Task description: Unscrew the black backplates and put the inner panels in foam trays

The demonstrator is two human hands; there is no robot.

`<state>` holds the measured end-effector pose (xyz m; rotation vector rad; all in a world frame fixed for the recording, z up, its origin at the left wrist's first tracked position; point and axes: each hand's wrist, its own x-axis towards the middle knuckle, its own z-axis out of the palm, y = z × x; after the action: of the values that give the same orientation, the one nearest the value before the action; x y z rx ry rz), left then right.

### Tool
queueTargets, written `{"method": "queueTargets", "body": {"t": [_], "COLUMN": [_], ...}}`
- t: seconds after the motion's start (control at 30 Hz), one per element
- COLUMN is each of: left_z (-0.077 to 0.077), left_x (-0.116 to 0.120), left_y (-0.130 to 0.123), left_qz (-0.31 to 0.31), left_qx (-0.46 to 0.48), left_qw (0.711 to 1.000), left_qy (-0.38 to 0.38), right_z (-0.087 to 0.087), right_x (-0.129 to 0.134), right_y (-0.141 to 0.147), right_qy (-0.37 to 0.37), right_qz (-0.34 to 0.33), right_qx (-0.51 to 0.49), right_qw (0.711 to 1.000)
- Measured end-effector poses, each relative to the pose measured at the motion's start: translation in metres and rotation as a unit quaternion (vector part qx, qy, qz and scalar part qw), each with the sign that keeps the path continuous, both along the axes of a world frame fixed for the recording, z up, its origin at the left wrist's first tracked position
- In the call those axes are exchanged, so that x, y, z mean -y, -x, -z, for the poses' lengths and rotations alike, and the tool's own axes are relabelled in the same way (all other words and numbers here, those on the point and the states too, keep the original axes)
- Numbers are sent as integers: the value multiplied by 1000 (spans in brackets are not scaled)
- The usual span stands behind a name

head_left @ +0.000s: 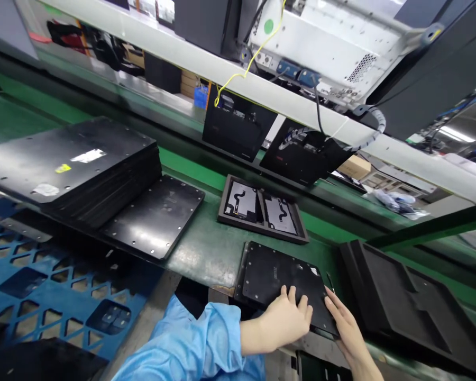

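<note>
- Your left hand is open, palm down, fingers spread on top of the black panel, toward its near edge.
- Your right hand is at the panel's right edge, fingers extended and touching it. Can't tell if it's gripping; the underside is hidden.
- Panel lies flat on the green bench, near edge by the bench front, right in front of you. Screws or holes run round its border; white label near the far right corner. Another dark layer shows under its left edge.
- Blue sleeve covers your left forearm, cuff back from the wrist.
- Just beyond the panel: gray two-compartment tray. Each compartment has a flat gray piece with a black wavy strip on it.
- Right of the panel: large black molded tray, recesses facing up, another tray edge showing at its left.
- Left, well apart from your hands: tall stack of black plates, yellow and white stickers on the top one. Lower black plate sticks out on the stack's right side.
- Below the bench, left: blue plastic lattice.
- Behind the gray tray: two black units, tilted in view.
- Above them: white rail, yellow cable hanging over it.
</note>
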<state>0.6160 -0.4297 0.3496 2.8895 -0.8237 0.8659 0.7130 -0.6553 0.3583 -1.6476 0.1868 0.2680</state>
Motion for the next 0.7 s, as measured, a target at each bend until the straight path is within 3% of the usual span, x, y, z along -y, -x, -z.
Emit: {"method": "queueTargets", "body": {"t": [0.17, 0.33, 0.53, 0.63, 0.7], "left_z": [8, 12, 19, 20, 18], "left_x": [0, -6, -7, -5, -5], "left_y": [11, 16, 16, 13, 13], "left_qz": [-1, -18, -19, -11, -11], "left_qx": [-11, -14, -24, -40, -66], "left_qw": [1000, 1000, 999, 999, 998], "left_qy": [-14, -19, -11, 7, 16], "right_z": [12, 15, 23, 29, 25], "right_x": [-1, -18, -15, -12, -11], "right_y": [18, 16, 11, 10, 10], "right_qy": [-22, -22, 14, 67, 159], "right_qz": [36, 19, -10, -30, -62], "right_qx": [-7, -8, -4, 26, 55], "right_qw": [999, 1000, 1000, 997, 984]}}
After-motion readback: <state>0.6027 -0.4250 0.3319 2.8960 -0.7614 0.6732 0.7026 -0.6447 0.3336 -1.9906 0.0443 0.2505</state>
